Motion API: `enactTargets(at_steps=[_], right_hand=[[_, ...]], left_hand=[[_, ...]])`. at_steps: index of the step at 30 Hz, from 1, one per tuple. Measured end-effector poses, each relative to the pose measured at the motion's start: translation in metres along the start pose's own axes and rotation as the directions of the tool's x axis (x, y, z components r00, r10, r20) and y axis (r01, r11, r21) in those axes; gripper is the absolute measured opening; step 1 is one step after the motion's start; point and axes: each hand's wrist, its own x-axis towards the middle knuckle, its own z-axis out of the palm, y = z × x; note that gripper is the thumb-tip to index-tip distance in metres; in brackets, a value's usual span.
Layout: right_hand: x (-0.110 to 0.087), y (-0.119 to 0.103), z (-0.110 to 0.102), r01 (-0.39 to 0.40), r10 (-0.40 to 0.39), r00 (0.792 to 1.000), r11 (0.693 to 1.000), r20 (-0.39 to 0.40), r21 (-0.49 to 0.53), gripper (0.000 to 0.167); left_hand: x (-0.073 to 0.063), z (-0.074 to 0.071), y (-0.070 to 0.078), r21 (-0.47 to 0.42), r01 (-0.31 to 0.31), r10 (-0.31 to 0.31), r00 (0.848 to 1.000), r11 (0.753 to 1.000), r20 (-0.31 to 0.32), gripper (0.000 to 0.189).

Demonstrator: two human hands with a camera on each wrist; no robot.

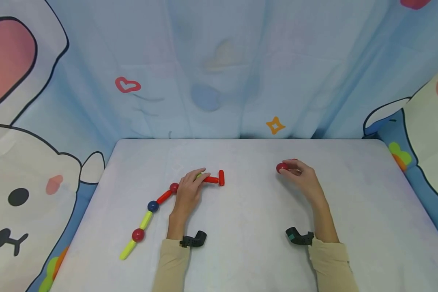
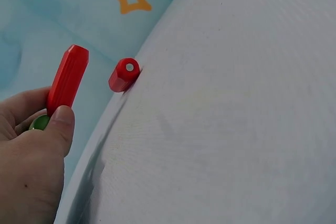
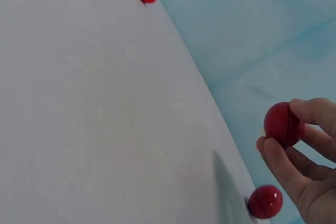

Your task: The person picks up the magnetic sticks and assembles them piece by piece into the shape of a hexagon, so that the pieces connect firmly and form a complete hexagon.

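Note:
My left hand [image 1: 188,194] pinches a red magnetic stick [image 2: 68,77] between thumb and fingers. A green ball [image 2: 39,123] shows at that stick's lower end, mostly hidden by the hand. Just past its tip lies a separate-looking red stick [image 1: 221,178]; whether they touch is unclear. From under the left hand a chain runs toward the near left: a red ball [image 1: 174,187], a red stick [image 1: 164,197], a blue ball [image 1: 153,206], and yellow sticks [image 1: 146,220] with a red ball [image 1: 138,235] between them. My right hand [image 1: 304,180] holds a red ball [image 3: 283,124] in its fingertips, above the table.
Another red ball [image 3: 265,201] lies on the table by the right hand, mostly hidden in the head view. The white table [image 1: 248,219] ends at a blue printed curtain [image 1: 222,81]. A dark camera is strapped to each wrist.

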Motion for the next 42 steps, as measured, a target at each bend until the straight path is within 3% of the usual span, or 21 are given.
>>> enactTargets(at_steps=[7,20,24,33,42], right_hand=[[-0.001,-0.027,0.038,-0.029,0.009,0.996,0.977,0.094,0.212,0.056],[-0.013,-0.048,0.092,-0.012,-0.07,0.961,0.956,0.269,0.292,0.047],[-0.016,-0.052,0.102,-0.004,-0.077,0.96,0.958,0.269,0.288,0.046],[-0.02,-0.055,0.116,0.103,-0.164,0.961,0.959,0.222,0.262,0.046],[-0.023,-0.06,0.118,0.115,-0.17,0.961,0.963,0.22,0.245,0.046]], left_hand=[[0.0,0.0,0.0,-0.008,-0.01,0.01,1.0,1.0,0.006,0.034],[-0.001,-0.002,0.005,0.008,-0.024,0.024,0.999,1.0,0.026,0.036],[-0.001,-0.002,0.005,0.004,-0.023,0.023,0.999,1.0,0.034,0.036],[-0.001,-0.001,0.005,0.01,-0.031,0.03,0.998,0.999,0.057,0.039],[0.0,-0.001,0.005,0.019,-0.057,0.056,0.998,0.998,0.04,0.04]])
